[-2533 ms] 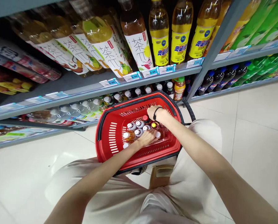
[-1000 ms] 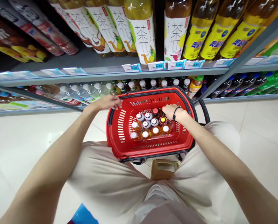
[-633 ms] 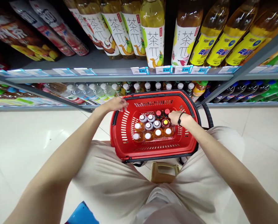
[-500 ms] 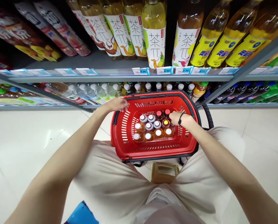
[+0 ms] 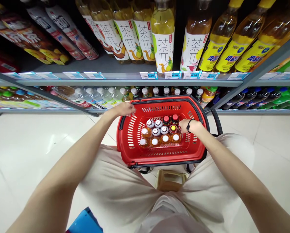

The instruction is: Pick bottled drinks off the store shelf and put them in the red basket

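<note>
Resting on the far left corner of the basket point(image 5: 159, 158), the left hand point(image 5: 124, 109) lies flat on the rim, fingers loosely together. Bottles point(image 5: 159, 132) stand upright in rows inside the basket. Against the basket's right wall, the right hand point(image 5: 190, 125) dips in with fingers curled at the nearest caps; whether they pinch one I cannot tell.

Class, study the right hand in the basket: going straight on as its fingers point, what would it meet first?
Probably the nearer red-capped bottle at the back of the basket, just ahead of the right hand; the yellow-capped bottle beside it is almost as near, so depth leaves doubt.
</note>
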Available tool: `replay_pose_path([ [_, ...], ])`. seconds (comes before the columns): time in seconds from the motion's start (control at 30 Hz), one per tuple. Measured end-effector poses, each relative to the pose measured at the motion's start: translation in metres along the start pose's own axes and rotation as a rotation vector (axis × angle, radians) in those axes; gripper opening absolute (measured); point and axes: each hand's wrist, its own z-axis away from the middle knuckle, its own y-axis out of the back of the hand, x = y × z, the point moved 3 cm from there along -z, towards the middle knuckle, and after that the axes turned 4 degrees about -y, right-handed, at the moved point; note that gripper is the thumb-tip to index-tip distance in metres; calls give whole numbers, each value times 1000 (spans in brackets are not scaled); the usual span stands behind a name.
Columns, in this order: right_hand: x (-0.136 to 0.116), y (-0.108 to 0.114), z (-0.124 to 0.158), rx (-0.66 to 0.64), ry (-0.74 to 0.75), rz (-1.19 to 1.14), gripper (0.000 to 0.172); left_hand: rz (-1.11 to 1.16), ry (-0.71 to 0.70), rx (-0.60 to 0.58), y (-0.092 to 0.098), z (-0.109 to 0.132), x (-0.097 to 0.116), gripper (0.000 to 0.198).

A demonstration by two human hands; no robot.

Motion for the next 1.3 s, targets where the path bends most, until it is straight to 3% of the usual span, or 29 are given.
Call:
replay_pose_path([
  [0.33,-3,-2,-2,25,-17,9,33,-66,-63,39,-2,0,-2,26],
  [0.53,-6,-3,-6,23,-25,6,29,-116,-160,162,1,6,17,21],
  [0.83,-8,4,1,88,5,1,30,-167,-313,621,27,34,105,28],
  [0.93,-9,6,5,111,23,-2,32,-131,-364,803,52,33,139,32],
  [1.03,-10,7,6,92,35,-6,29,6,-459,1070,86,23,172,46],
  [1.13,-10,8,7,83,35,-12,30,182,-434,1093,113,4,201,70],
  [1.3,-9,11,12,83,45,-25,29,288,-393,1012,136,-15,237,76],
])
